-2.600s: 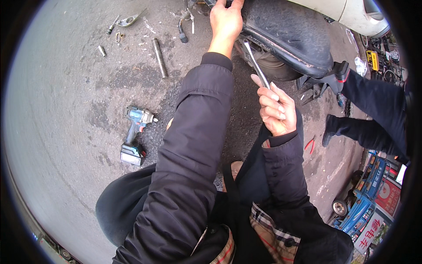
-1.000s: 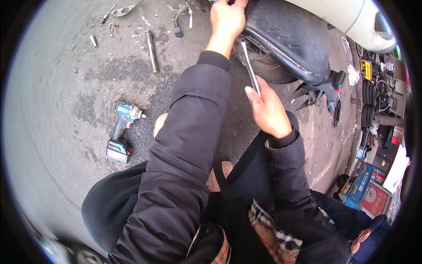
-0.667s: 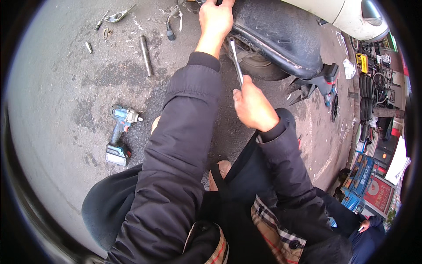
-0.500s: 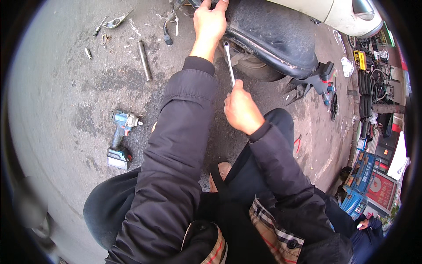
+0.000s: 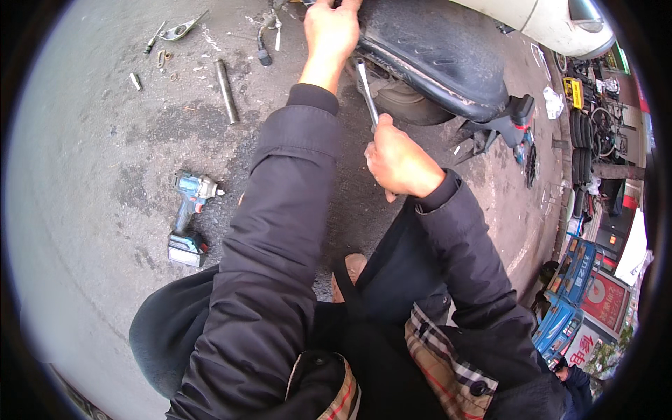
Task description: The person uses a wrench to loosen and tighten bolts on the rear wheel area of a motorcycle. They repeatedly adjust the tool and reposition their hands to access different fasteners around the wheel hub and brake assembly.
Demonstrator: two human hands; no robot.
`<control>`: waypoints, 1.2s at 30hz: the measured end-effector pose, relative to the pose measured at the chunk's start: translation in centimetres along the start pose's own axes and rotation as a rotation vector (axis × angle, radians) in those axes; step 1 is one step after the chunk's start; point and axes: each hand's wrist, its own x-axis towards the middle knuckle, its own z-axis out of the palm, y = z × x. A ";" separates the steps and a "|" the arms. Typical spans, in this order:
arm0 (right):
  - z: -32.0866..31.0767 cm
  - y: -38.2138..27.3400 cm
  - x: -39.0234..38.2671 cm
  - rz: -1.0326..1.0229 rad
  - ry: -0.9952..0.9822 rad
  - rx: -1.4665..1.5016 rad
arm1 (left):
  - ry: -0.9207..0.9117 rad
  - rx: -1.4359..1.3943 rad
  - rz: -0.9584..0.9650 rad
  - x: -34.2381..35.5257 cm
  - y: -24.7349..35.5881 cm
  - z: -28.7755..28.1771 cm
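In my right hand [image 5: 402, 159] is a long silver wrench [image 5: 366, 87], held closed around its lower end. The wrench's far end lies against the dark underside of a scooter-like vehicle, beside its wheel [image 5: 413, 105] and below a scuffed black plastic guard [image 5: 434, 59]. My left hand [image 5: 332, 33] reaches up to the vehicle's edge, left of the guard. Its fingertips run out of the top of the picture, so what they touch is hidden. A cable with a black plug [image 5: 264, 56] hangs left of that hand.
On the asphalt to the left lie a blue cordless impact wrench [image 5: 189, 213], a metal tube [image 5: 226, 92], a ratchet-like tool [image 5: 183, 28] and a small socket [image 5: 136, 82]. A white body panel [image 5: 539, 21] overhangs at upper right. Tyres [image 5: 581, 140] stand at the far right.
My right hand has shifted slightly right and up, turning its wrist, and the wrench tilts more to the left. My left hand has barely moved.
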 end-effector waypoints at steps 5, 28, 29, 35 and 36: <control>-2.4 0.5 0.3 -0.095 -0.149 -0.282 | -0.058 0.129 0.055 0.1 -0.2 -0.6; -2.7 -1.2 -0.2 0.036 -0.037 -0.132 | -0.132 0.208 -0.051 -0.1 0.6 -0.8; -3.4 -1.5 0.0 0.054 -0.161 -0.258 | -0.076 0.144 -0.014 0.0 0.4 -0.6; -3.5 -4.3 -0.6 0.135 -0.065 -0.176 | -0.141 0.034 -0.009 0.4 -0.1 -0.4; -3.7 -4.5 -0.7 0.136 -0.042 -0.198 | -0.098 0.078 0.016 0.7 0.0 -0.5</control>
